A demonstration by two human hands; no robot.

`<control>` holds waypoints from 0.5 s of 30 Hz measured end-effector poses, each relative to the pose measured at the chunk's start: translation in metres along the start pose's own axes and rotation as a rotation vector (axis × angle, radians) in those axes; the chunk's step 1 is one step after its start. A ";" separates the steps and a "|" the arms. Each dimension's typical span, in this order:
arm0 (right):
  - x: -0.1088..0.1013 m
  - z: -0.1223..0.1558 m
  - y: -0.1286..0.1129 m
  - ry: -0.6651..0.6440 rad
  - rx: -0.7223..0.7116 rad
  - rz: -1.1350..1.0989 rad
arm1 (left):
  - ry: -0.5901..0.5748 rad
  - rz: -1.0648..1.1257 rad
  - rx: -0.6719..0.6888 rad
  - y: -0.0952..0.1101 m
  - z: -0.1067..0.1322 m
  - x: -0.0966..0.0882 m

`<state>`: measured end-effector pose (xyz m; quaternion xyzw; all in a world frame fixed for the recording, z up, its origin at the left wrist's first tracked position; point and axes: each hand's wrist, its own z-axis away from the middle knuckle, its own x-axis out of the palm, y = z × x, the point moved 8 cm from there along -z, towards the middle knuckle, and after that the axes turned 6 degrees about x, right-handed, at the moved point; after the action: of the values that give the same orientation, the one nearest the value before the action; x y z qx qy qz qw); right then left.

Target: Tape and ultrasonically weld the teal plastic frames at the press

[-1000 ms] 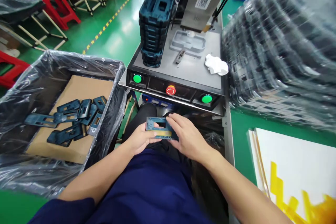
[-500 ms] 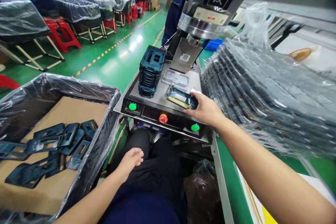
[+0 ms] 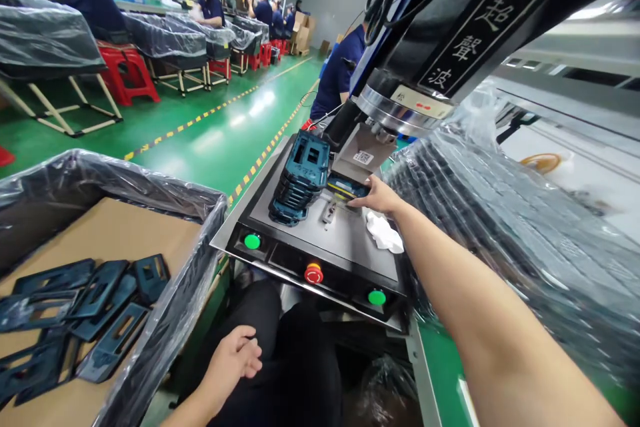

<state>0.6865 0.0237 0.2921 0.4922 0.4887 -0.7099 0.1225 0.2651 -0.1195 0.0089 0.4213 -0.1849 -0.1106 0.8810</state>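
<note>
My right hand reaches under the metal horn of an ultrasonic press. Its thumb and fingers grip the right end of a dark blue plastic panel with a yellow strip along its front. The horn hides part of the panel, and I cannot tell whether it is fully seated in the fixture below. Over my lap, my left hand is loosely closed, with nothing visible in it. A stack of dark blue plastic panels stands on the press plate, left of the horn.
The press base carries two green buttons and a red emergency stop. Crumpled white tissue lies on its plate. A plastic-lined bin with loose panels is at left; bagged stacked sheets stand right. Co-workers sit beyond.
My right hand has carried the panel from the plate's front back under the horn. The white tissue now shows on the plate. My left hand stays over my lap; the camera view has shifted.
</note>
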 end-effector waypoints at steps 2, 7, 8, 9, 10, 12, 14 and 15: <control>0.005 -0.009 -0.005 -0.027 -0.034 -0.030 | 0.010 0.019 -0.016 -0.002 -0.001 -0.001; 0.017 -0.026 -0.008 -0.148 -0.082 -0.120 | 0.004 0.019 -0.045 -0.008 -0.007 -0.001; 0.018 -0.028 -0.007 -0.170 -0.088 -0.137 | 0.002 0.020 -0.048 -0.010 -0.008 -0.001; 0.019 -0.029 -0.006 -0.186 -0.097 -0.149 | 0.001 0.021 -0.050 -0.011 -0.009 -0.001; 0.019 -0.029 -0.005 -0.193 -0.108 -0.152 | 0.002 0.022 -0.051 -0.012 -0.011 -0.002; 0.018 -0.028 -0.005 -0.182 -0.137 -0.139 | 0.008 0.018 -0.055 -0.014 -0.013 -0.002; 0.020 -0.025 -0.007 -0.172 -0.191 -0.114 | 0.011 0.012 -0.059 -0.016 -0.015 -0.002; 0.020 -0.022 -0.008 -0.155 -0.221 -0.101 | 0.010 0.011 -0.058 -0.017 -0.016 -0.002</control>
<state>0.6846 0.0519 0.2792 0.3943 0.5769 -0.6930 0.1775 0.2696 -0.1183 -0.0137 0.3949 -0.1796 -0.1093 0.8943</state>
